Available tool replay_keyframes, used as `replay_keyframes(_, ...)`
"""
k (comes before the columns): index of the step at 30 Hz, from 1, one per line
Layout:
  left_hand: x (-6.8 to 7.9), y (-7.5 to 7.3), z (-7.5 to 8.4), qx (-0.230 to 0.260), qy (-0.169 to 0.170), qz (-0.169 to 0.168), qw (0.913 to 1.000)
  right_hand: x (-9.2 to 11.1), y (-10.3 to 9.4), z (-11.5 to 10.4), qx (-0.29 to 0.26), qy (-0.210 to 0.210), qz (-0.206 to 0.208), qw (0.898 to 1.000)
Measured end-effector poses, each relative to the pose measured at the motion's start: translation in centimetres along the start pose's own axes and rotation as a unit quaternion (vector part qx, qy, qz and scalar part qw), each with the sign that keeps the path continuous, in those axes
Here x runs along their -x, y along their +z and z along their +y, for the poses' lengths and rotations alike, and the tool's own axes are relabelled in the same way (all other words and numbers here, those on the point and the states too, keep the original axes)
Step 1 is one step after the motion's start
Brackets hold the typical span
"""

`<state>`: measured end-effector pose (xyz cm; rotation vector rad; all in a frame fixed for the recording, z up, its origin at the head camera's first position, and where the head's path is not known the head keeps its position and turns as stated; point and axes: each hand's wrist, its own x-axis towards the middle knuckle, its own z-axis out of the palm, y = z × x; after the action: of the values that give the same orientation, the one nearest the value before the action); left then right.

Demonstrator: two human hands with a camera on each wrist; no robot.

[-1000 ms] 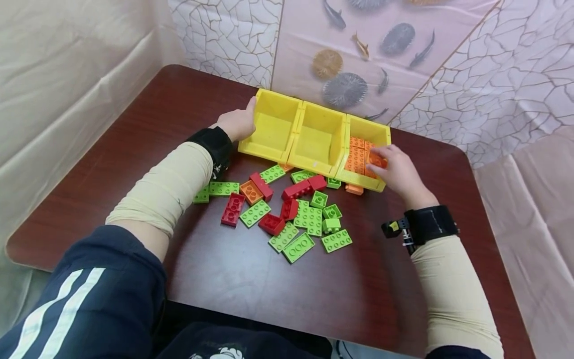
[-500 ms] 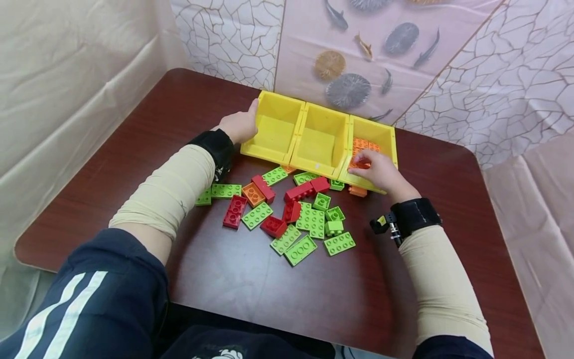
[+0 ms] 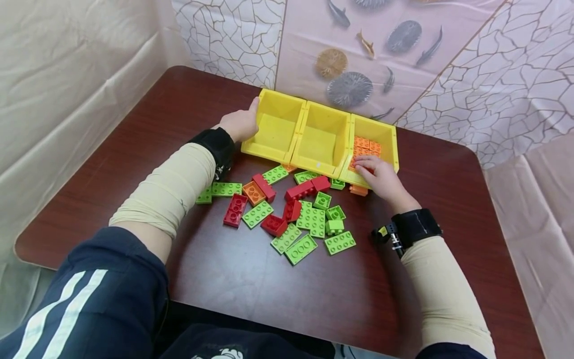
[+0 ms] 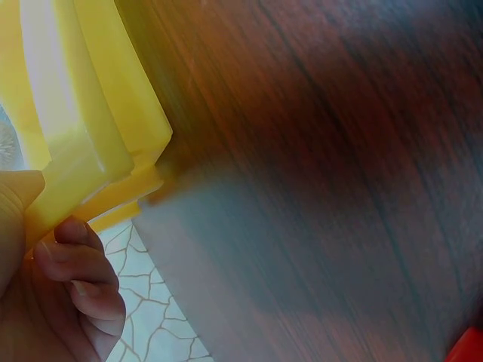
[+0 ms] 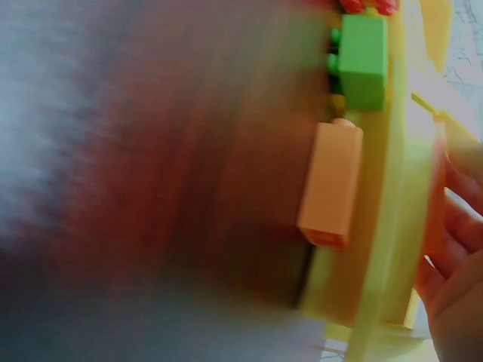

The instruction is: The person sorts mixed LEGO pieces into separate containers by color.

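A yellow three-compartment bin (image 3: 316,167) lies across the back of the table. My left hand (image 3: 239,124) grips its left end wall; in the left wrist view, the left hand (image 4: 64,283) has its thumb on one side of the wall and curled fingers on the other. My right hand (image 3: 381,177) reaches over the front rim into the right compartment, where orange toy building bricks (image 3: 367,145) lie side by side. In the right wrist view, its fingers are against an orange brick (image 5: 435,207), partly hidden by the bin wall.
Loose green bricks (image 3: 311,219), red bricks (image 3: 234,210) and orange bricks (image 3: 253,193) are scattered before the bin. One orange brick (image 5: 332,185) and a green brick (image 5: 364,64) lie close against its front. A patterned cloth (image 3: 350,60) hangs behind the table.
My right hand has moved left from the right edge of the right compartment to its front left, carrying an orange brick, then lowered slightly. The left hand stays on the bin's end wall.
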<state>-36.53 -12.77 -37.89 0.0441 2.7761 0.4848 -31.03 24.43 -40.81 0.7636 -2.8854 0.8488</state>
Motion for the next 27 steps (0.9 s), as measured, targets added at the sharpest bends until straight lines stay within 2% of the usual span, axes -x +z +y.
replay_keyframes(4,-0.1,0.0,0.0,0.008,-0.002,-0.001,1.0000,0.5,0.6,-0.2,0.008,-0.002,0.031,0.999)
replay_keyframes(7,-0.3,0.0,-0.1,0.007,-0.002,0.003,1.0000,0.7,0.8,-0.6,0.015,0.013,0.040,0.999)
replay_keyframes(9,-0.3,0.0,0.0,0.004,-0.002,0.007,1.0000,0.8,0.9,-0.9,0.016,0.006,0.062,0.998)
replay_keyframes(11,-0.4,0.1,0.0,0.000,-0.001,0.008,1.0000,0.9,0.9,-1.6,0.010,-0.024,0.103,0.994)
replay_keyframes(13,-0.3,0.2,0.0,0.002,0.002,0.011,0.9999,0.9,1.0,-2.7,0.016,-0.079,0.140,0.987)
replay_keyframes(15,-0.3,0.3,0.0,0.003,0.001,0.012,0.9999,0.4,1.3,-4.4,0.035,-0.142,0.149,0.978)
replay_keyframes(16,-0.3,0.3,-0.1,0.005,0.000,0.012,0.9999,0.0,1.5,-5.5,0.050,-0.171,0.132,0.975)
replay_keyframes(18,-0.3,0.3,-0.1,0.008,-0.003,0.012,0.9999,-0.9,2.0,-7.6,0.091,-0.222,0.067,0.968)
replay_keyframes(21,-0.3,0.3,0.1,0.007,-0.004,0.009,0.9999,-2.4,3.1,-10.1,0.154,-0.252,-0.054,0.954)
replay_keyframes(24,-0.3,0.4,0.2,0.008,0.002,0.012,0.9999,-3.5,4.1,-11.6,0.214,-0.223,-0.147,0.940)
replay_keyframes(27,-0.2,0.5,0.3,0.010,0.006,0.013,0.9999,-4.1,5.0,-12.5,0.269,-0.173,-0.192,0.928)
